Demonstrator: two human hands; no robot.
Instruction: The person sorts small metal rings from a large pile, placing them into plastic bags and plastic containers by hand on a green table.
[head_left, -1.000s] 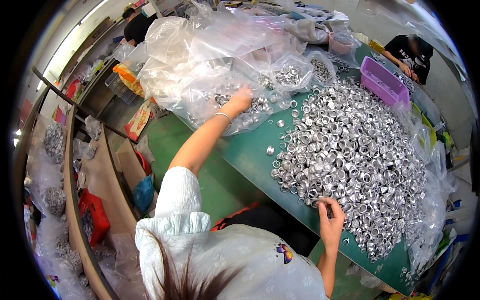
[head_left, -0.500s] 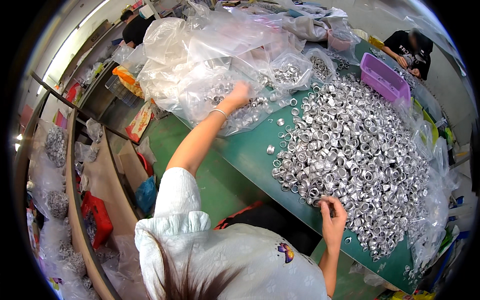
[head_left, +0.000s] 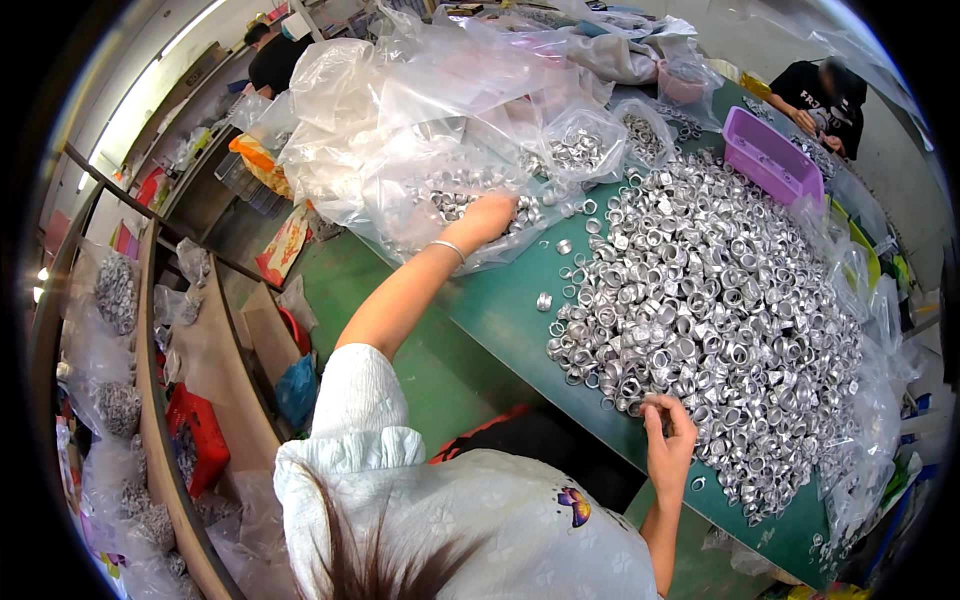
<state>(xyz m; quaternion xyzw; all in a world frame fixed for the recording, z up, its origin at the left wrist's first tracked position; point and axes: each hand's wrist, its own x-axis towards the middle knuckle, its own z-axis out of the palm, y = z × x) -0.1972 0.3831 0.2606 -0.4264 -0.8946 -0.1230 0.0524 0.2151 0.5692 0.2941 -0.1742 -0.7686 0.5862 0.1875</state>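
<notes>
Rings: a wide heap of small silver metal rings (head_left: 700, 320) covers the green table (head_left: 500, 310); strays lie along its near edge.
Right hand: the right hand (head_left: 668, 440) sits at the heap's near edge, fingers pressed together on what looks like one ring, too small to be sure.
Left hand: the left hand (head_left: 490, 215) reaches out onto a clear bag (head_left: 440, 120) of rings; its fingers curl down, grip hidden.
Bag: crumpled folds blur its contents.
Tray: a purple tray (head_left: 770, 160) stands past the heap.
Far corner: a person (head_left: 820, 95), partly cut off by the rim.
</notes>
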